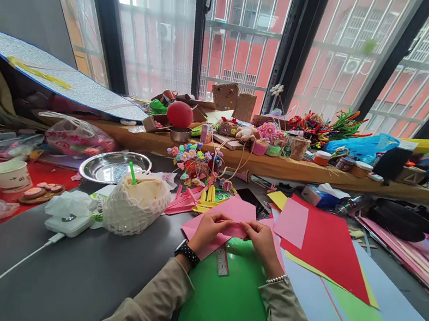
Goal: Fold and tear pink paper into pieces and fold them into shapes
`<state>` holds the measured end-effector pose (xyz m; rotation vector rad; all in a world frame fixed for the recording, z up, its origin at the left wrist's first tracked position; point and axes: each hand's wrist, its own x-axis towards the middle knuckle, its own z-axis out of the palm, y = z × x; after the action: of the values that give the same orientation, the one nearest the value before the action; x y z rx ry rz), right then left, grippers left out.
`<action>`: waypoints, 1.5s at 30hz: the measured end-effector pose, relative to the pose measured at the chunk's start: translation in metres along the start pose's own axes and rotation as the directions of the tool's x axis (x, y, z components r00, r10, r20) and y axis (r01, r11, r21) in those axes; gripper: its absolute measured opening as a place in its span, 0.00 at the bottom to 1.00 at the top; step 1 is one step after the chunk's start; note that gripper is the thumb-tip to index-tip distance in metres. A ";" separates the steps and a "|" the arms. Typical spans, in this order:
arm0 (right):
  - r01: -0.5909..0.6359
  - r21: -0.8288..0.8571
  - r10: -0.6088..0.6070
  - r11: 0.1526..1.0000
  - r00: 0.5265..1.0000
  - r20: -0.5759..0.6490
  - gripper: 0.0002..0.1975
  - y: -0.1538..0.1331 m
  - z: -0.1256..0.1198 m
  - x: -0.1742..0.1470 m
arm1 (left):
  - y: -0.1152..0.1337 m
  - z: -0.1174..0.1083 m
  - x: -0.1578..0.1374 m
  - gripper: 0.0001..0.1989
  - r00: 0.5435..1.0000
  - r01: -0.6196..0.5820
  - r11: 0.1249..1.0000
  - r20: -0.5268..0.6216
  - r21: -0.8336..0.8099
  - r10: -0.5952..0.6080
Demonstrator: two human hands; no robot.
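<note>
A piece of pink paper (236, 228) is pinched between my two hands, just above the far end of a green mat (232, 307). My left hand (210, 233), with a black watch at the wrist, grips its left side. Opposite it, my right hand (265, 244), with a bead bracelet, pinches the right side. A larger pink sheet (237, 209) lies behind and around the fingers. Partly under the paper, a metal ruler (223, 263) rests on the mat. Yellow strips (210, 198) and green-handled scissors (223, 196) lie just beyond my left hand.
Stacked coloured paper, with a red sheet (328, 244) on top, spreads to the right. At left stand a coconut in white netting (136, 210), a metal bowl (96, 170), a white charger (69, 218) with a cable, and a paper cup (8, 175). Crafts crowd the wooden sill (143, 141).
</note>
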<state>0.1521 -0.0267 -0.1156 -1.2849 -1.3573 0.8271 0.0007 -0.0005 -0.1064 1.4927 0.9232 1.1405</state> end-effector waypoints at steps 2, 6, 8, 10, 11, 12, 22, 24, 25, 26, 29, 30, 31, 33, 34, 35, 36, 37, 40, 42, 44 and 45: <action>0.009 -0.002 -0.009 1.000 1.000 -0.004 0.14 -0.001 0.001 0.000 | 0.002 -0.001 -0.001 0.11 1.000 0.001 1.000 0.000 0.005 -0.001; 0.008 0.018 -0.007 1.000 0.999 -0.052 0.16 0.001 0.001 0.001 | 0.002 -0.002 0.000 0.12 1.000 0.008 1.000 -0.016 0.021 -0.007; 0.003 0.031 -0.001 1.000 0.997 -0.075 0.17 0.003 0.001 0.001 | 0.001 -0.002 0.000 0.13 1.000 0.010 1.000 -0.030 0.028 -0.009; -0.002 0.044 0.006 0.999 0.996 -0.090 0.18 0.005 0.001 0.001 | 0.000 -0.002 0.000 0.13 0.999 0.011 0.999 -0.039 0.030 -0.010; -0.005 0.048 0.010 0.999 0.995 -0.095 0.18 0.006 0.001 0.001 | 0.000 -0.001 0.000 0.12 0.999 0.012 1.000 -0.041 0.029 -0.011; -0.007 0.052 0.012 0.999 0.995 -0.100 0.19 0.006 0.001 0.001 | 0.000 -0.001 0.000 0.12 0.999 0.014 1.000 -0.041 0.027 -0.013; 0.004 0.059 0.002 0.998 0.995 -0.098 0.22 0.005 0.001 0.002 | -0.004 -0.002 0.001 0.13 0.999 0.008 1.000 -0.050 0.019 -0.007; 0.006 0.044 -0.003 0.999 0.997 -0.077 0.20 0.003 0.001 0.001 | -0.005 -0.002 0.001 0.12 0.999 0.005 1.000 -0.045 0.023 -0.004; 0.010 0.035 -0.007 0.999 0.998 -0.069 0.19 0.003 0.001 0.001 | -0.004 -0.001 0.001 0.12 0.999 0.005 1.000 -0.042 0.025 -0.004; 0.014 0.026 -0.012 1.000 0.998 -0.063 0.18 0.003 0.000 0.000 | -0.004 -0.001 0.001 0.12 0.999 0.004 1.000 -0.038 0.027 -0.003; 0.035 0.001 -0.035 0.999 0.998 -0.056 0.16 0.002 0.000 -0.001 | -0.004 -0.001 0.000 0.12 1.000 -0.001 1.000 -0.027 0.029 0.002; 0.042 -0.006 -0.043 0.999 0.998 -0.052 0.16 0.001 0.001 -0.001 | -0.004 -0.001 0.000 0.12 1.000 -0.004 1.000 -0.024 0.030 0.005; 0.050 -0.012 -0.051 0.999 0.998 -0.045 0.15 0.001 0.001 -0.001 | -0.004 0.000 0.000 0.12 1.000 -0.008 0.999 -0.020 0.031 0.009; 0.065 -0.022 -0.065 0.998 0.997 -0.030 0.13 0.000 0.002 -0.001 | -0.005 0.000 0.000 0.11 1.000 -0.015 0.999 -0.008 0.033 0.015; 0.071 -0.026 -0.071 0.997 0.997 -0.023 0.12 0.000 0.003 -0.001 | -0.005 0.000 0.000 0.11 1.000 -0.018 0.999 0.000 0.035 0.018; 0.076 -0.031 -0.076 0.997 0.997 -0.017 0.12 -0.001 0.003 -0.001 | -0.006 0.000 -0.001 0.10 1.000 -0.020 0.999 0.007 0.037 0.020; 0.080 -0.035 -0.080 0.996 0.997 -0.015 0.12 -0.001 0.004 -0.001 | -0.006 0.000 -0.001 0.10 1.000 -0.021 0.999 0.014 0.039 0.020; 0.083 -0.040 -0.083 0.996 0.996 -0.015 0.11 0.000 0.004 -0.001 | -0.006 0.000 -0.001 0.10 1.000 -0.021 0.999 0.018 0.041 0.020; 0.087 -0.054 -0.088 0.995 0.996 -0.024 0.11 0.002 0.003 0.000 | -0.004 0.000 -0.001 0.10 1.000 -0.021 0.999 0.018 0.050 0.020; 0.088 -0.060 -0.090 0.994 0.995 -0.031 0.11 0.003 0.003 0.000 | -0.003 -0.001 0.000 0.11 1.000 -0.016 0.998 0.007 0.055 0.016; 0.090 -0.064 -0.093 0.994 0.995 -0.032 0.11 0.003 0.002 0.001 | -0.003 -0.001 0.000 0.11 1.000 -0.010 0.998 -0.009 0.058 0.011; 0.091 -0.065 -0.093 0.994 0.995 -0.032 0.11 0.003 0.002 0.001 | -0.003 -0.002 0.000 0.11 1.000 -0.007 0.998 -0.014 0.057 0.007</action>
<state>0.1507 -0.0253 -0.1185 -1.2702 -1.4140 0.6996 -0.0008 0.0004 -0.1094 1.5367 0.9685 1.1397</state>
